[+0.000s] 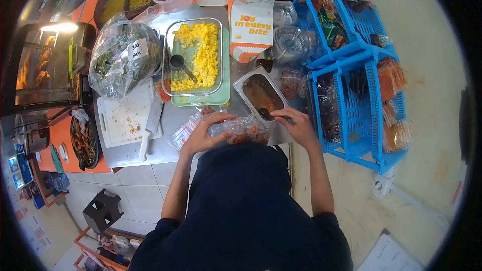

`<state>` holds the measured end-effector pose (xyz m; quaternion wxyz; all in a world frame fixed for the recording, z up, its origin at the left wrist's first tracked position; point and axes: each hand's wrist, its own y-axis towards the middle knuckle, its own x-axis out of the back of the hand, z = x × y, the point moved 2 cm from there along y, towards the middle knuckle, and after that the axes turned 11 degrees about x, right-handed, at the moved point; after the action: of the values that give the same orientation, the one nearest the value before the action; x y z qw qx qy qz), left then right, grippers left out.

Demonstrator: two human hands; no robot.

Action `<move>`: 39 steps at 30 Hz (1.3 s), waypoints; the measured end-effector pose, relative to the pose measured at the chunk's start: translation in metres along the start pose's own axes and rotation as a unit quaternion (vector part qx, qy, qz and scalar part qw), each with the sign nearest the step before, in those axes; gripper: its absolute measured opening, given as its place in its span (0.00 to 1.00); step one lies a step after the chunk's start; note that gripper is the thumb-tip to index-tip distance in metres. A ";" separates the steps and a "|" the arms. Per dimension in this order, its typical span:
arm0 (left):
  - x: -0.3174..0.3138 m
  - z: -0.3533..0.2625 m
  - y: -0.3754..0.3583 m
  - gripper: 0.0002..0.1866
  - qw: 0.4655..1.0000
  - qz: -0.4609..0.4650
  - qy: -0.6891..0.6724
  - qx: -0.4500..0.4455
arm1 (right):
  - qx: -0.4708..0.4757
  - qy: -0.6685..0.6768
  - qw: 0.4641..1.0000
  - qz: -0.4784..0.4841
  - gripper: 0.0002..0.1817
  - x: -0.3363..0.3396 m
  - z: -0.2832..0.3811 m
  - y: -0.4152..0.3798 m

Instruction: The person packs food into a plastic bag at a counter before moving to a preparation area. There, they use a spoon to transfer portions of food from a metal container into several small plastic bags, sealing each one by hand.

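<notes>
My right hand [297,125] pinches the handle of a dark spoon [264,114]. The spoon's bowl dips into the near end of a rectangular metal container [244,86] with brown-red sauce [261,95] in it. At the table's front edge, my left hand [207,134] has its thumb and fingers curved around a clear plastic bag [221,128]; the exact grip is partly hidden. Small clear packets with red contents [248,133] lie between the hands, close to my body. Another bag with printed markings [184,131] sits left of that hand.
A mesh tray of yellow scrambled egg [208,73] holds a black scoop [176,62]. To the left are a knife [150,120], a white cutting board [120,129] and a bag of greens [123,52]. An orange-white box [251,25] and blue baskets [346,100] stand right.
</notes>
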<state>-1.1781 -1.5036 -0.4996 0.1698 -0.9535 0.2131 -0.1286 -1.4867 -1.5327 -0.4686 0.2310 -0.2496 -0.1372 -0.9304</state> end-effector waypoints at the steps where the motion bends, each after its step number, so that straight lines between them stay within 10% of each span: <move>1: -0.002 -0.001 0.002 0.26 1.000 0.017 0.001 -0.004 | -0.001 -0.001 1.000 -0.002 0.12 -0.006 -0.005 0.000; 10: -0.012 0.005 0.000 0.25 1.000 0.017 0.008 0.010 | 0.118 -0.160 0.975 -0.096 0.21 -0.020 0.020 -0.019; 19: -0.021 -0.015 0.025 0.25 0.981 0.077 0.170 -0.054 | -0.038 -0.080 0.975 -0.203 0.17 -0.080 -0.001 -0.008; 39: -0.024 -0.021 0.040 0.28 0.961 0.077 0.257 -0.072 | -0.088 -0.013 0.996 -0.023 0.10 -0.002 0.010 -0.025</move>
<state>-1.2196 -1.5323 -0.5001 0.0495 -0.8787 0.3308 -0.3407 -1.4941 -1.5069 -0.4649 0.1850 -0.2781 -0.0631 -0.9404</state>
